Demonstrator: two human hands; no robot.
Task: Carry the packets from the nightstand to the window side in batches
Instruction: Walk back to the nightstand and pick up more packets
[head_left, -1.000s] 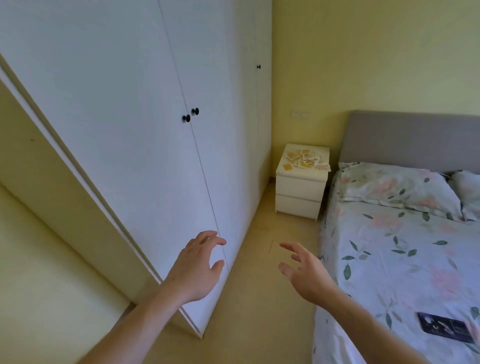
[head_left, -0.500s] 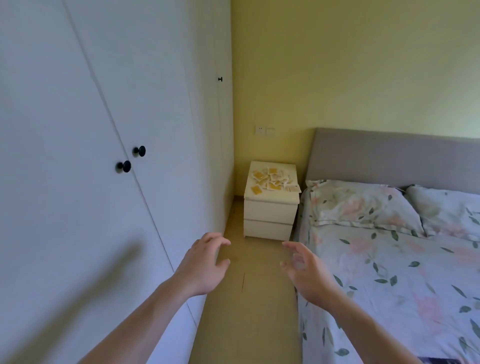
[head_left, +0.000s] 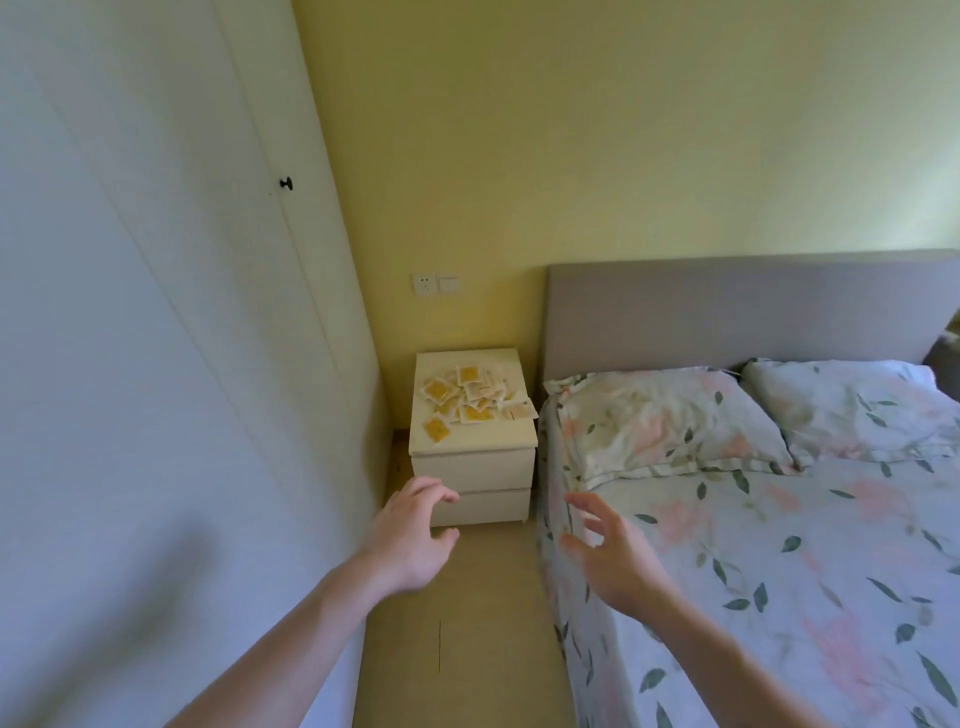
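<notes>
Both arms are reaching forward along the strip of floor between wardrobe and bed, and neither hand is carrying anything. The left hand is hanging palm down with its fingers loosely bent and spread, gripping nothing, its fingertips showing in front of the lower drawer of the white nightstand, though I can't tell whether they are touching it. The right hand is floating just across the gap from the left, turned edge-on with the fingers relaxed and slightly fanned, a little blurred, hovering over the near edge of the bed and grasping nothing. Beyond both hands, and a touch nearer the left one's line, the packets are lying in a loose heap on the nightstand top, small pale sachets with yellow-orange centres, overlapping one another. One packet is sitting apart from the heap on the side closer to the hands, and a couple at the heap's edge are poking toward the bed side of the top. To the outside of the left arm the white wardrobe is running alongside, with one dark knob showing above. Past the right hand, two floral pillows are leaning against the grey headboard.
</notes>
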